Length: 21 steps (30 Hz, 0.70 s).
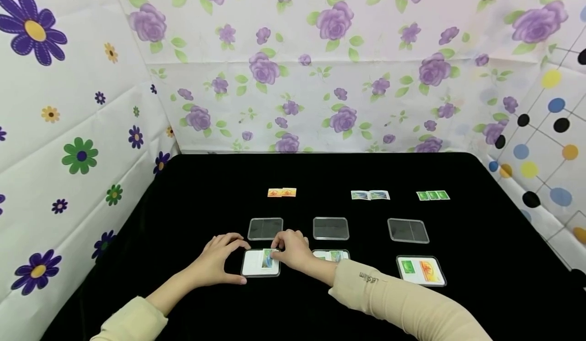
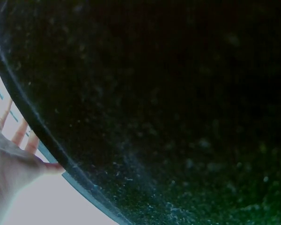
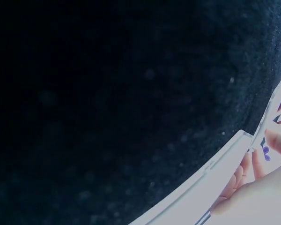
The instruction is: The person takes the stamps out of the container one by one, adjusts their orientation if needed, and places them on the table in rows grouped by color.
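My left hand [image 1: 215,259] spans the left side of a clear-rimmed white case [image 1: 252,267], thumb near its lower corner and a finger near its upper corner. Its fingers look fairly straight in the left wrist view. Over the case's right side, my right hand [image 1: 293,249] pinches a blue-green landscape stamp [image 1: 267,260] lying against the white insert. The fingertips partly cover the stamp's right edge. Behind my right wrist, a second white case [image 1: 322,254] with landscape and green stamps is partly hidden. The right wrist view shows the hand [image 3: 267,183] beside pale case edges.
Three clear lids lie behind the cases: left [image 1: 265,229], middle [image 1: 330,228], right [image 1: 408,230]. A third case [image 1: 421,271] holds a green and an orange stamp. Farther back are orange stamps [image 1: 282,192], landscape stamps [image 1: 370,195] and green stamps [image 1: 433,195] on black cloth [image 1: 220,178].
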{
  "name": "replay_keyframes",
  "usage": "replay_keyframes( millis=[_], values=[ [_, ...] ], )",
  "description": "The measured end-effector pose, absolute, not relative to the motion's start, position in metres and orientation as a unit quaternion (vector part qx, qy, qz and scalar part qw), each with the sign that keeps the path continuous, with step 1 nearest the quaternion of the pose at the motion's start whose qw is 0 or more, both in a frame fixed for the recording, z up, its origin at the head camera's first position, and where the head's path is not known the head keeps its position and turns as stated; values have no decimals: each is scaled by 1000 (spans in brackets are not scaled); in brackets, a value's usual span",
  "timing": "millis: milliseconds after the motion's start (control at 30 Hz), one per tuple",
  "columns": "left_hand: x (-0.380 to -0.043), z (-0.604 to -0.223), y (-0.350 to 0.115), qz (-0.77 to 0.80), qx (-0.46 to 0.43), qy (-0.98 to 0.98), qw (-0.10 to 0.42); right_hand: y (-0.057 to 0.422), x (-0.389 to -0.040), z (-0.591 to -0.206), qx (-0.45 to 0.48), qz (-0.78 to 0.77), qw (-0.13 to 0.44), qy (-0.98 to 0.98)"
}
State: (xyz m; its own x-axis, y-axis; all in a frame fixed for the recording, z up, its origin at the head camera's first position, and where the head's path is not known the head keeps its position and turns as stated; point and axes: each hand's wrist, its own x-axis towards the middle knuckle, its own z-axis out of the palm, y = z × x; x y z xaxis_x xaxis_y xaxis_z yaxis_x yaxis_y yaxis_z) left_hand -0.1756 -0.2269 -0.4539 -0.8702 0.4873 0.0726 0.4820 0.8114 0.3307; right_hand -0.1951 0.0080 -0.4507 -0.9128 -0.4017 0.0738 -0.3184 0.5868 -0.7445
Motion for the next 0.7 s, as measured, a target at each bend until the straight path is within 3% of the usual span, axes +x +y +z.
replay_keyframes(
  millis=[700],
  values=[
    [-175, -453, -226, 173, 253, 952, 8, 8, -199, -449, -201, -396, 42, 895]
  ],
)
